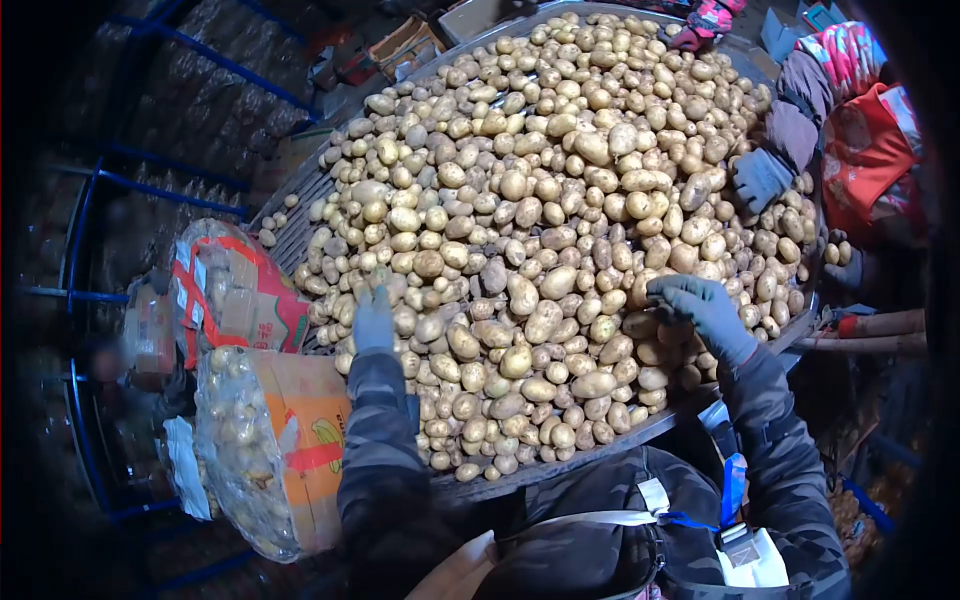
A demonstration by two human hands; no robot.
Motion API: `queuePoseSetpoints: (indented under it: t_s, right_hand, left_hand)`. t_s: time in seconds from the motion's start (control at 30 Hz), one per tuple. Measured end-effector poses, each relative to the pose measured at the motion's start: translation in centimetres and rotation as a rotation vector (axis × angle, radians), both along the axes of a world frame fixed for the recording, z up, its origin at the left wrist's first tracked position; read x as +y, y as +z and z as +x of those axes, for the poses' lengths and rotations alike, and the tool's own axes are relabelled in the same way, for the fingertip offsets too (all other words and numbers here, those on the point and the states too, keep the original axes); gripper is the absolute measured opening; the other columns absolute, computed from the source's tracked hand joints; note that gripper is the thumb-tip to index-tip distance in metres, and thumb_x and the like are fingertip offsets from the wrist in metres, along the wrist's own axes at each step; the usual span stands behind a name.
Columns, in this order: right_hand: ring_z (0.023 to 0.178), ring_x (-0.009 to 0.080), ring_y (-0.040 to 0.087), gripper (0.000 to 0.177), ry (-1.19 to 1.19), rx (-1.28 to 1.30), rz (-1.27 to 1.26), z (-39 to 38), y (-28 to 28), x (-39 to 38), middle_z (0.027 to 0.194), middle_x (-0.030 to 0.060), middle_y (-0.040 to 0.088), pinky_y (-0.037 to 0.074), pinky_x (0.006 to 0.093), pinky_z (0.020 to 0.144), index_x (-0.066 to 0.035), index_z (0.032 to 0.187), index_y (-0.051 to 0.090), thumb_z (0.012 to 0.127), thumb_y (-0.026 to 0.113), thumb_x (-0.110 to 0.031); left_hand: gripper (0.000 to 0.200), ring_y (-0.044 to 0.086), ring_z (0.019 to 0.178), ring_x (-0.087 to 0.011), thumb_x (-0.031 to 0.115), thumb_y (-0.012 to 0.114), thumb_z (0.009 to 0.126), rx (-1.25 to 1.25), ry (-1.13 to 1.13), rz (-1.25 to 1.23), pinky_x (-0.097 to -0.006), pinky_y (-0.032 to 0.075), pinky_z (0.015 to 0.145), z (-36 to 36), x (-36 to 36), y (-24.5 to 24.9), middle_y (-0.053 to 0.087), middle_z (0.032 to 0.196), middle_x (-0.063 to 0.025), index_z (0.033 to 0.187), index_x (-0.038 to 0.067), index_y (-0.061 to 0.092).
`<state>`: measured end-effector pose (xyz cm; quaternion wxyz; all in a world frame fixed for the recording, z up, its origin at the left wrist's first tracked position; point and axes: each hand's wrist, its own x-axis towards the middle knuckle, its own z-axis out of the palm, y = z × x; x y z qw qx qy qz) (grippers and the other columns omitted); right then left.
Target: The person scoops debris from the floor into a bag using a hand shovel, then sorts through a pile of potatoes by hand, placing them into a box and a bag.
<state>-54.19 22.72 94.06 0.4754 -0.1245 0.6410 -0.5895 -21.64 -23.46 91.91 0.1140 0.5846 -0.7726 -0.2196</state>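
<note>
A large heap of potatoes (pixel 540 320) covers the slatted table (pixel 300 225) in front of me. My left hand (pixel 374 322), in a grey-blue glove, reaches onto the left part of the heap. Its fingers stretch forward among the potatoes, and no potato shows in its grasp. Over the right side is my right hand (pixel 705 310), gloved too, with its fingers bent inward. The fingertips are beside a potato (pixel 645 288); whatever lies inside the curled fingers is hidden in shadow.
At the left stand an orange box of potatoes in clear plastic (pixel 240 430) and a red taped box (pixel 235 285). Blue racking (pixel 85 230) rises behind them. Across the heap on the right, another person's gloved hand (pixel 762 180) touches the potatoes. A further pink sleeve (pixel 710 20) shows at the top.
</note>
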Motion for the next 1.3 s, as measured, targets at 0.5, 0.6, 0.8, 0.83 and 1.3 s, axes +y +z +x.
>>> queuePoseSetpoints:
  t_s: [0.5, 0.6, 0.8, 0.83, 1.3]
  right_hand:
    - [0.085, 0.0084, 0.065, 0.033, 0.441, 0.004, -0.067, 9.3, 2.2, -7.0, 0.106, 0.0022, 0.075, 0.054, 0.0247, 0.078, -0.002, 0.126, 0.072, 0.101, 0.067, -0.023]
    - [0.09, 0.0101, 0.067, 0.034, 0.5, -0.027, 0.021, 11.8, 2.9, -7.1, 0.107, 0.0035, 0.076, 0.055, 0.0265, 0.081, -0.003, 0.126, 0.072, 0.101, 0.068, -0.024]
    - [0.114, 0.0146, 0.065, 0.04, 0.686, -0.059, -0.07, 15.3, 1.5, -7.6, 0.128, 0.0083, 0.071, 0.053, 0.0309, 0.1, -0.002, 0.135, 0.066, 0.103, 0.067, -0.025]
    - [0.115, 0.0152, 0.065, 0.043, 0.729, -0.099, -0.056, 16.3, 1.9, -8.0, 0.129, 0.0089, 0.071, 0.053, 0.0311, 0.1, -0.003, 0.139, 0.063, 0.102, 0.067, -0.025]
    - [0.131, 0.022, 0.057, 0.07, 0.937, 0.147, -0.087, 17.0, -0.4, -12.9, 0.147, 0.0135, 0.06, 0.045, 0.0349, 0.111, -0.01, 0.158, 0.042, 0.099, 0.067, -0.037]
  left_hand:
    - [0.075, 0.038, 0.148, -0.0379, 0.054, 0.061, 0.099, 0.089, -0.754, 0.124, -0.0455, 0.034, 0.121, -17.8, 20.3, 4.0, 0.035, 0.164, -0.0192, 0.161, 0.018, 0.038]
    - [0.067, 0.044, 0.144, -0.035, 0.035, 0.072, 0.096, 0.417, -0.651, 0.091, -0.0428, 0.034, 0.121, -11.3, 19.0, 2.9, 0.045, 0.156, -0.0202, 0.152, 0.007, 0.049]
    - [0.062, 0.054, 0.132, -0.0413, 0.037, 0.068, 0.099, -0.01, -0.189, -0.302, -0.0468, 0.044, 0.112, 7.6, 10.2, 1.8, 0.054, 0.145, -0.0286, 0.142, -0.005, 0.054]
    - [0.066, 0.052, 0.134, -0.0422, 0.042, 0.065, 0.099, -0.028, -0.084, -0.225, -0.048, 0.044, 0.113, 9.7, 10.4, 2.5, 0.05, 0.148, -0.0285, 0.147, -0.001, 0.051]
    - [0.085, 0.034, 0.144, -0.0493, 0.065, 0.059, 0.095, 0.009, -0.32, -0.024, -0.0545, 0.027, 0.122, -5.1, 14.4, -0.6, 0.04, 0.156, -0.0255, 0.161, 0.019, 0.035]
